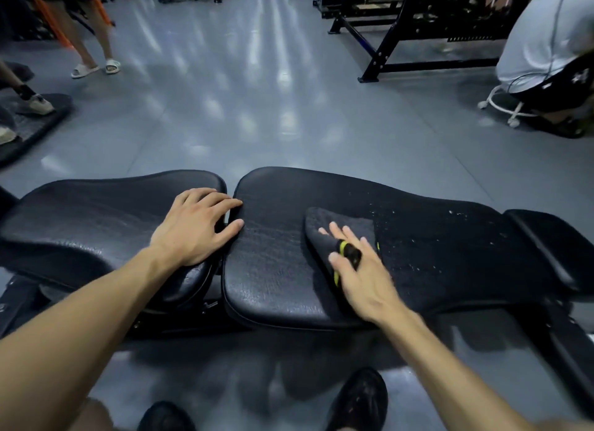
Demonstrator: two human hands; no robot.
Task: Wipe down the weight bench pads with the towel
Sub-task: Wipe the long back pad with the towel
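Grey gym floor (244,86) w/ black racks (401,28) at the far side, other people at the edges. Weight bench across the view, long axis left–right: seat pad (96,218) left of the gap, back pad (434,250) right of it. Dark towel (334,228) w/ yellow trim lying flat on back pad, just right of gap, narrower rounded end pointing away and left. Right hand (356,269) flat on towel, fingers spread, pressing rather than gripping. Left hand (196,228) open, palm down on seat pad at the gap, fingertips reaching across to back pad. Judged approx. midway or less: white specks on back pad right of towel not yet wiped; seat pad looks clean, cannot tell if done.
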